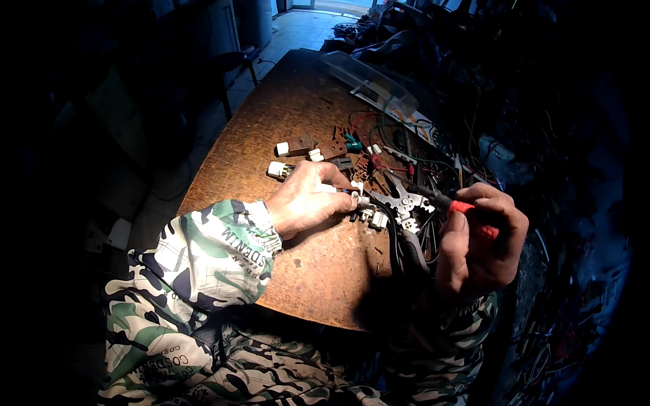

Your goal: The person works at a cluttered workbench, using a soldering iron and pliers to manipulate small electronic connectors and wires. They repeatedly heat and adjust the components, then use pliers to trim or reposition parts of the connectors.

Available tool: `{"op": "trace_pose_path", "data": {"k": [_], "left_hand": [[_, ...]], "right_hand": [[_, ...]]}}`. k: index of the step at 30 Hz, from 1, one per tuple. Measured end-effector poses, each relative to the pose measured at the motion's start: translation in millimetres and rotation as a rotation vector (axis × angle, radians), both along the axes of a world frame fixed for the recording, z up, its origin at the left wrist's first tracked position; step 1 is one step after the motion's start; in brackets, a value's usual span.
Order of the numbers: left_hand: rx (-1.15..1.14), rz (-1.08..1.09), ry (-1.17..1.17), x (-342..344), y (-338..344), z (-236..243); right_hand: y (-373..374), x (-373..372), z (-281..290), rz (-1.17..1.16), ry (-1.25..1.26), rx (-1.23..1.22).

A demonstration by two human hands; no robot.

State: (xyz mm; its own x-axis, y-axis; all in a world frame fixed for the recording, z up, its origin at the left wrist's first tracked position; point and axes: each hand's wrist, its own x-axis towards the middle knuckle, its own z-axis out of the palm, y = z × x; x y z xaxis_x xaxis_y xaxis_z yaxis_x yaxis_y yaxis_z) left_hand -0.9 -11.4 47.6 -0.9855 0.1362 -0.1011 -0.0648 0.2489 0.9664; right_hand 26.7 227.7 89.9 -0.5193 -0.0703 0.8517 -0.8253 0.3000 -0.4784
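Note:
My left hand (308, 199) reaches over the wooden table with thumb and fingers pinched on a small white connector (360, 197). Part of that piece is hidden behind the fingertips. In my right hand (484, 237) is a screwdriver (462, 208) with a red handle, its dark shaft slanting up and left over the clutter, apart from the connector. Just right of the connector lie silver wire strippers (404, 201) with dark handles. Small white connector blocks (378, 220) sit just below the left fingertips. A white plug with wires (277, 169) lies behind the left hand.
Brown plug housings (298, 143) and a green piece (353, 143) lie farther back on the table (237, 145). Red, green and black wires tangle at the right. A clear plastic tray (376, 81) lies at the far edge. A dark chair (231, 62) stands to the left.

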Motion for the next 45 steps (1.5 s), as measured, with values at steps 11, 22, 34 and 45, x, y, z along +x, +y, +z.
{"op": "trace_pose_path", "data": {"k": [11,22,34,45], "left_hand": [[-0.006,0.005,-0.023,-3,1,-7],[0.004,-0.017,-0.004,-4,1,-9],[-0.055,-0.011,0.024,0,-1,-5],[-0.036,0.011,0.064,1,3,-8]], "right_hand": [[-3,4,-3,0.148,-0.057,0.044],[-3,2,-5,0.153,-0.056,0.052],[-6,2,-4,0.138,-0.009,0.116],[-15,25,3,0.022,0.163,0.404]]}}
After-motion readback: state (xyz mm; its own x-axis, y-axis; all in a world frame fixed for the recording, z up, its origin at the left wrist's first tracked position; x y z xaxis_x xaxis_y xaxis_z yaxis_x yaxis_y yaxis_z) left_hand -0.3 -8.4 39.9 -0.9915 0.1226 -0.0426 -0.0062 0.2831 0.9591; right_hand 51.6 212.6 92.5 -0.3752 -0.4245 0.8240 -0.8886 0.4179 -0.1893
